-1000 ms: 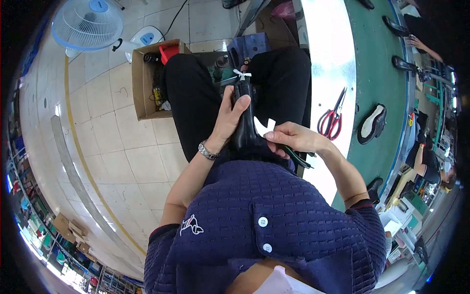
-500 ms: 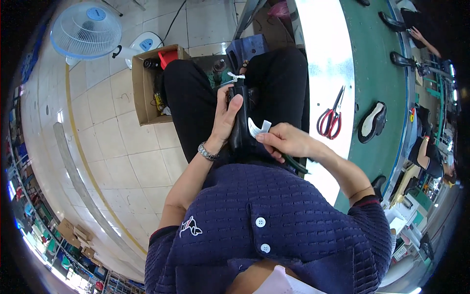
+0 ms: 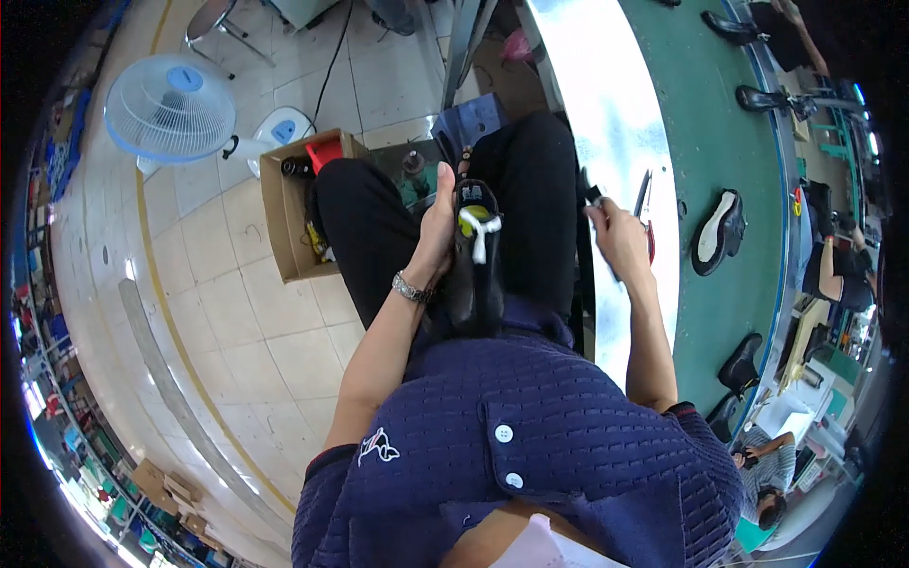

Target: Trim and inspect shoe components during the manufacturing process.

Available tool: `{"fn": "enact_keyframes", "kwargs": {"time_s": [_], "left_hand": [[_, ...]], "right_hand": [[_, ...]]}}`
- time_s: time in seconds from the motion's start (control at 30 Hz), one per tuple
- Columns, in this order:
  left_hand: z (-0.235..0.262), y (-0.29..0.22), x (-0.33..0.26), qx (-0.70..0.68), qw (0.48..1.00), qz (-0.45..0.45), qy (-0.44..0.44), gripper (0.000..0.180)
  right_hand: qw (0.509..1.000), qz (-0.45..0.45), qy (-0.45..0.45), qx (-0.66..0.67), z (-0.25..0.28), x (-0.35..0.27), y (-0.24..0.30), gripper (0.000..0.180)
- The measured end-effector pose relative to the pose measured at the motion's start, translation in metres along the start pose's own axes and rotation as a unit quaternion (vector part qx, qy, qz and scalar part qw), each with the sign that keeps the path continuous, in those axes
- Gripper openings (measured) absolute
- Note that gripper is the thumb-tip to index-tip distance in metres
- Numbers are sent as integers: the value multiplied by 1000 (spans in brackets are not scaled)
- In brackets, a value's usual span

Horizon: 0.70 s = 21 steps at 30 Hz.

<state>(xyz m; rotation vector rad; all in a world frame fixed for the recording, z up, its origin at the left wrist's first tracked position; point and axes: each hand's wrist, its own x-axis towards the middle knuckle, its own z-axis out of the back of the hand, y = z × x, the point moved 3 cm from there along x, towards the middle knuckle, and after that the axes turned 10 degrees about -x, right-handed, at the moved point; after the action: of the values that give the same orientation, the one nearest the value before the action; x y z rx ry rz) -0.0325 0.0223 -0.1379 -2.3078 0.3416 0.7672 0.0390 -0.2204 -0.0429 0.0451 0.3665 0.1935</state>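
Note:
My left hand point(image 3: 436, 227) grips a black shoe point(image 3: 485, 293) above my lap. Its opening faces up, with a yellow-green patch inside and a white tie point(image 3: 481, 232) knotted at the top; most of my fingers are hidden behind the shoe. Out to the right, at the near edge of the white worktop point(image 3: 606, 85), my right hand point(image 3: 622, 241) is closed round a slim dark tool point(image 3: 595, 195), whose kind I cannot make out. Beside that hand lie red-handled scissors point(image 3: 645, 194), partly covered by it.
A green conveyor belt point(image 3: 696, 133) beyond the worktop carries a black shoe with a pale sole point(image 3: 718, 233) and other black shoes point(image 3: 740, 362). To the left stand an open cardboard box point(image 3: 284, 227) and a white-blue fan point(image 3: 170, 109). Co-workers are at the far right.
My right hand has moved from the shoe to the worktop edge; the white curved piece it held no longer shows. The shoe has tilted in my left hand, its opening now facing up.

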Motion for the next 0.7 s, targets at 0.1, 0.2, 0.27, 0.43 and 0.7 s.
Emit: {"fn": "enact_keyframes", "kwargs": {"time_s": [0.1,0.2,0.27,0.43,0.7], "left_hand": [[-44,-25,-6,53,998,-25,12,67],[-62,-43,-12,116,987,-79,79,65],[-75,-56,-18,155,974,-122,116,69],[-105,-78,-29,133,968,-95,193,80],[-105,-74,-14,-8,963,35,268,86]], "right_hand": [[990,-71,-83,-84,-33,26,-74,41],[987,-98,-87,-90,-43,32,-84,50],[989,-46,-123,-68,-42,31,-70,61],[926,231,-183,238,-5,15,26,92],[806,408,-108,415,-13,23,66,79]]}}
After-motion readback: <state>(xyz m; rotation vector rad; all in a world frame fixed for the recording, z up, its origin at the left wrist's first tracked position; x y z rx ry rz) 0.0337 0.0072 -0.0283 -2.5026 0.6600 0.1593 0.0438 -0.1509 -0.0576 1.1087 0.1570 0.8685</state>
